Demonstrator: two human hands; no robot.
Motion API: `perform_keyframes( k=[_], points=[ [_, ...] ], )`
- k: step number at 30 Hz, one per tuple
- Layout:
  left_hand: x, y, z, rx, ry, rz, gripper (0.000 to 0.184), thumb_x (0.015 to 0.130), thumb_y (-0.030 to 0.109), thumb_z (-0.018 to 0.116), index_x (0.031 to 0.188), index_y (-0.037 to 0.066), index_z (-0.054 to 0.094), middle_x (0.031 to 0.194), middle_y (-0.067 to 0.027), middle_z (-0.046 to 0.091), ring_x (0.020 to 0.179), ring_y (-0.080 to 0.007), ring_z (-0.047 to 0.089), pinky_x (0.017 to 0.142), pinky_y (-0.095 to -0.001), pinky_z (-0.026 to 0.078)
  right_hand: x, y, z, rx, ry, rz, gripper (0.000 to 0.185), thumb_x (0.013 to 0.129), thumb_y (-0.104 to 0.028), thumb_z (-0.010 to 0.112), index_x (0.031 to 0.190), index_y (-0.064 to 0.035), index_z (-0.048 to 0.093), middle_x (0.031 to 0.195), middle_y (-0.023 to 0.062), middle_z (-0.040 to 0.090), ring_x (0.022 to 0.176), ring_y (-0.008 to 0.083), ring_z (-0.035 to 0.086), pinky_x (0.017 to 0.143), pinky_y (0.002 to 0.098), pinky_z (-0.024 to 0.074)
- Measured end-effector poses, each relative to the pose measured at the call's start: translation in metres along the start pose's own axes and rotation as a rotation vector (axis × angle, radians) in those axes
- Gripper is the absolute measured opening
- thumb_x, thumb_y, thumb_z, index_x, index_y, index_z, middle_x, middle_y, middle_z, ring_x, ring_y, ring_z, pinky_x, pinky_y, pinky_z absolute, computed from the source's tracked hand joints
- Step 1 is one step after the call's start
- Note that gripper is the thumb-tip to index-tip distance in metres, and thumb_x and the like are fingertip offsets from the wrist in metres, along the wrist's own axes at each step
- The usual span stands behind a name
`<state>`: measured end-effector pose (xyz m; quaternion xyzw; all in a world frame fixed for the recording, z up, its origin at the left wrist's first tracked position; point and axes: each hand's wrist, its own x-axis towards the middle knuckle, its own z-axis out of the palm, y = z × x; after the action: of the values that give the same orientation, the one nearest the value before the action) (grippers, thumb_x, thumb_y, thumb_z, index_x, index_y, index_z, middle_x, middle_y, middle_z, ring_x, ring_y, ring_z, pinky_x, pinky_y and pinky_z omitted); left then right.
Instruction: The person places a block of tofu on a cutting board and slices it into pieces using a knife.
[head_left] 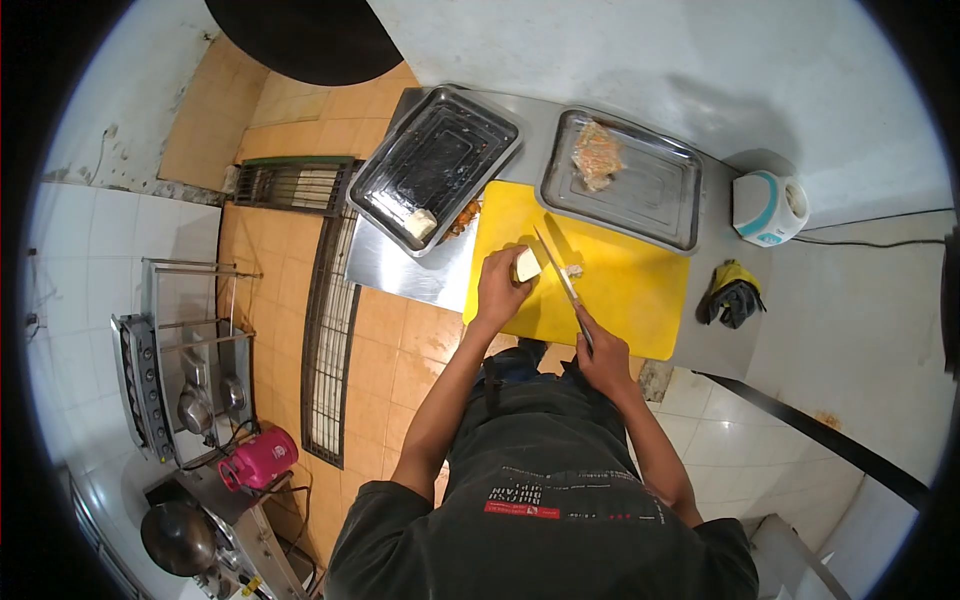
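On the left part of the yellow cutting board [610, 300], my left hand [502, 290] is closed around a pale cream-coloured block of food [527, 264], whose exact kind I cannot make out. My right hand [604, 356] grips the handle of a long knife [556, 264]. The blade points away from me and lies just right of the block, seemingly apart from it. Small pale scraps [574, 271] rest on the board beside the blade. Beyond my left hand, a metal tray [440, 150] holds another pale piece [420, 223] in its near corner.
A second metal tray [650, 195] with a clear bag of orange food [597, 156] overlaps the board's far edge. Brownish-orange pieces [462, 219] lie by the first tray. A white-teal appliance [770, 208] and a black-yellow cloth-like bundle [733, 295] stand right. A pink gas cylinder [258, 458] is lower left.
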<state>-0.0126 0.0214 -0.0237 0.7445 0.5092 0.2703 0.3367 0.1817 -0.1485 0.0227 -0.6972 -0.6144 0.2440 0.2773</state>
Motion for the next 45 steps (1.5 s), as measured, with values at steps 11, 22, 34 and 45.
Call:
perform_keyframes(
  k=[11,22,34,45],
  points=[
    [-0.007,0.055,-0.002,0.383,-0.080,0.328,0.075,0.086,0.051,0.081,0.150,0.019,0.060,0.158,-0.0180,0.042,0.152,-0.0458,0.028,0.119,-0.0637,0.026,0.005,-0.001,-0.008,-0.283,0.044,0.107,0.056,0.089,-0.022,0.077,0.142,-0.0185,0.063,0.081,0.0146,0.070,0.073,0.0335,0.072,0.064,0.0473,0.0565],
    [0.003,0.061,0.014,0.382,-0.109,0.321,0.061,0.084,0.054,0.084,0.134,0.020,0.072,0.146,-0.0111,0.054,0.150,-0.0396,0.032,0.113,-0.0661,0.025,-0.014,0.009,-0.018,-0.365,0.126,0.068,0.054,0.083,-0.022,0.082,0.135,-0.0174,0.069,0.079,0.0121,0.067,0.071,0.0317,0.070,0.064,0.0465,0.0553],
    [0.017,0.052,0.008,0.444,-0.148,0.283,0.037,0.085,0.042,0.084,0.115,0.021,0.080,0.138,-0.0053,0.060,0.148,-0.0377,0.036,0.112,-0.0717,0.025,-0.028,0.007,-0.026,-0.375,0.071,0.070,0.054,0.080,-0.023,0.083,0.132,-0.0156,0.071,0.077,0.0114,0.066,0.070,0.0308,0.069,0.065,0.0457,0.0550],
    [0.020,0.034,-0.006,0.435,-0.004,0.126,0.034,0.092,0.034,0.075,0.122,0.018,0.076,0.142,-0.0071,0.060,0.149,-0.0380,0.035,0.113,-0.0666,0.025,-0.041,0.017,-0.033,-0.268,0.044,0.037,0.049,0.082,-0.022,0.082,0.129,-0.0159,0.071,0.075,0.0109,0.067,0.069,0.0315,0.070,0.064,0.0446,0.0541]
  ],
)
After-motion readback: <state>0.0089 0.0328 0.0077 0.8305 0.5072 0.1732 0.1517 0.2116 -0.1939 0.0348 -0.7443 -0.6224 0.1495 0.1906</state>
